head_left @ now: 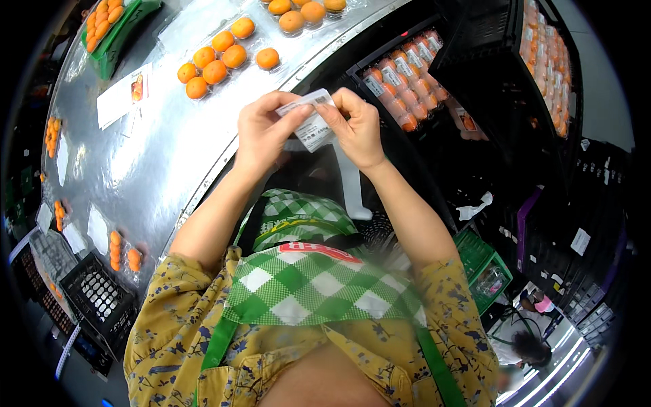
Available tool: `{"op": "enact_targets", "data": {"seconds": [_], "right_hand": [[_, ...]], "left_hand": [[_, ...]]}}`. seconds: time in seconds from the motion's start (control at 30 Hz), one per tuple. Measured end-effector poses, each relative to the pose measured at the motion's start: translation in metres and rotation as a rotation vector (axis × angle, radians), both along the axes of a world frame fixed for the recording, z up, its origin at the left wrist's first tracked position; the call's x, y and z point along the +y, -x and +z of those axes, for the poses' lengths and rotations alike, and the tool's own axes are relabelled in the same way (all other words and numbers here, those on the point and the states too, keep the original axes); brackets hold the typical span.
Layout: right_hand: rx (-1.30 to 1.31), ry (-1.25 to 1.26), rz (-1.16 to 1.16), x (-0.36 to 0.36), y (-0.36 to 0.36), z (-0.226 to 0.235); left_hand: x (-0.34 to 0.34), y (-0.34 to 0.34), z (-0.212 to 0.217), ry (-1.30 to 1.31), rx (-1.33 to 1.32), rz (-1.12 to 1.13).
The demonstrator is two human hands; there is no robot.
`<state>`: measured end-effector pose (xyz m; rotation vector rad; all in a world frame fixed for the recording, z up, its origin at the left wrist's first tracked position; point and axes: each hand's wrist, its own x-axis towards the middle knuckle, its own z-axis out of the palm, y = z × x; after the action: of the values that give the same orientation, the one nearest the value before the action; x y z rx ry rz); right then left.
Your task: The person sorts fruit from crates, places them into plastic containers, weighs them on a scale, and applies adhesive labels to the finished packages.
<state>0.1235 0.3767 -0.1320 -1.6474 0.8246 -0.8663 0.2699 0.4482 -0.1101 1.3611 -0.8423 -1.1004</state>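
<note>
My left hand [263, 132] and my right hand [359, 133] meet over the edge of the metal table, thumbs toward each other. Between them they pinch white printed labels [313, 136], perhaps a small folded strip; how many layers there are I cannot tell. Just beyond my left hand on the table lies a clear pack of oranges [214, 71], with one orange [268, 59] apart at its right. Another pack of oranges [291, 22] sits farther off. My curled fingers are partly hidden behind the labels.
The metal table [169, 146] curves along the left, with a white sheet [122, 97] and a green crate of oranges [108, 41]. At right, black crates [475, 64] hold labelled orange packs [407, 81]. A green basket [481, 268] and a person [525, 336] are lower right.
</note>
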Motion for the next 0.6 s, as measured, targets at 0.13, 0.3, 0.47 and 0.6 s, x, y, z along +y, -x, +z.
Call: {"op": "enact_targets", "data": {"seconds": [0.13,0.3,0.47,0.6], "right_hand": [[-0.216,0.187,0.149,-0.011,-0.04,0.072],[-0.217,0.136,0.287,-0.024,-0.056,0.088],[-0.107,-0.297,0.246,-0.022,-0.038,0.025],[-0.042,-0.47,0.163,-0.028,-0.028,-0.037]], "left_hand": [[0.006,-0.031,0.056,0.392,-0.118,0.127],[-0.002,-0.05,0.061,0.517,-0.209,0.158],[-0.006,-0.025,-0.011,0.007,0.179,0.135],[-0.013,-0.01,-0.067,-0.118,0.061,0.145]]}}
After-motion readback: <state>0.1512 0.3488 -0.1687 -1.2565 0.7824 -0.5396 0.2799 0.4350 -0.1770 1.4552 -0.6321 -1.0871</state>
